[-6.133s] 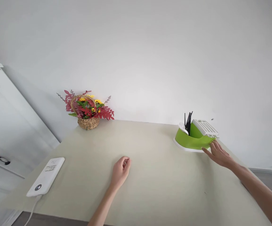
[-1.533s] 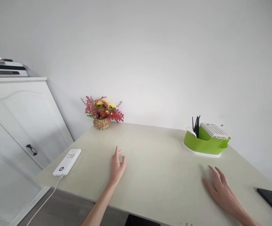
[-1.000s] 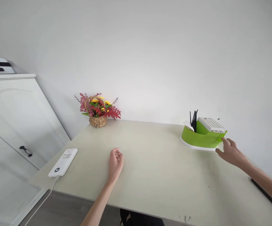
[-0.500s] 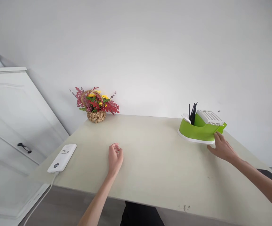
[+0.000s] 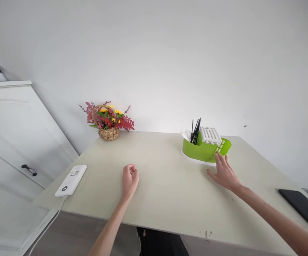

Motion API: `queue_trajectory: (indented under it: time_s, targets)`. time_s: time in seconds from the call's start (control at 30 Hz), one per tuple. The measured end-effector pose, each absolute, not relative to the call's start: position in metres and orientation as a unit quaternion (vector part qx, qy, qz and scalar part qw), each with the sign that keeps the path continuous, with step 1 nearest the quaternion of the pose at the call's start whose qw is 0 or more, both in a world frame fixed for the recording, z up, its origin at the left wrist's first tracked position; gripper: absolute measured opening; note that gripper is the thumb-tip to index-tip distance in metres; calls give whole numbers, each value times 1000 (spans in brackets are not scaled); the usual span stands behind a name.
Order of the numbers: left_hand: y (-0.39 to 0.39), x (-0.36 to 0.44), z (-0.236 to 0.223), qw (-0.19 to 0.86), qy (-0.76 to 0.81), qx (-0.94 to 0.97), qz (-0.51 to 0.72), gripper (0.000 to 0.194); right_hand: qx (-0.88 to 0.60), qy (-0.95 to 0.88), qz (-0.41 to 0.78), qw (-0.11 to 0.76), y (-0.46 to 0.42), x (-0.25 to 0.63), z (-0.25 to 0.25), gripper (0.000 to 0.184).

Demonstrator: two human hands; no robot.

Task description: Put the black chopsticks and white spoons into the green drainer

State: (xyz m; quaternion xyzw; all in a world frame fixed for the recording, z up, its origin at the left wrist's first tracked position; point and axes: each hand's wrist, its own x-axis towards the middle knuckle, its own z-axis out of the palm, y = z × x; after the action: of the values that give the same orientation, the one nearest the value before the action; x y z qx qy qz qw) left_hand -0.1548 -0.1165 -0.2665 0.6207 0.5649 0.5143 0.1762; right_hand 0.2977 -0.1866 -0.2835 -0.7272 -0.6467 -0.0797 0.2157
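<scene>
A green cutlery holder [image 5: 198, 151] with a white base stands toward the back right of the table. Black chopsticks [image 5: 196, 132] and white spoons [image 5: 186, 135] stick up from its left end, and a white slatted rack [image 5: 211, 135] tops its right part. My right hand [image 5: 225, 175] has its fingertips against the holder's near right end, thumb spread away from the fingers. Over the table's middle left rests my left hand [image 5: 129, 180], its fingers loosely curled with nothing seen in them.
A wicker basket of flowers [image 5: 109, 133] stands at the back left. A white power bank [image 5: 70, 180] with a cable [image 5: 47, 229] lies by the left edge, beside a white cabinet [image 5: 12, 128]. At the right edge lies a black phone [image 5: 303, 208]. The wall [image 5: 156, 64] rises behind.
The cutlery holder has slid left and turned a little, with my right hand moving along at its right end. More of the phone shows. My left hand has stayed in place.
</scene>
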Motion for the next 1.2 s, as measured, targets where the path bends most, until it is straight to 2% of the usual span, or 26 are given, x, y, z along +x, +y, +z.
queue_trajectory:
  time_s: [0.27, 0.63, 0.83, 0.97, 1.2]
  targets:
    - [-119, -155, -266, 161, 553, 638, 511, 15, -683, -681, -55, 260, -196, 224, -283, 83]
    - [-120, -156, -269, 169, 551, 634, 516, 14, -650, -710, -39, 271, -228, 152, -269, 91]
    - [-120, -155, -268, 170, 553, 629, 519, 14, -632, -721, 14, 284, -251, 138, -256, 89]
    - [-121, -156, -267, 171, 553, 630, 518, 14, -635, -713, 56, 292, -273, 141, -256, 79]
    - [-125, -154, -264, 215, 564, 612, 512, 13, -682, -669, 53, 289, -296, 180, -291, 75]
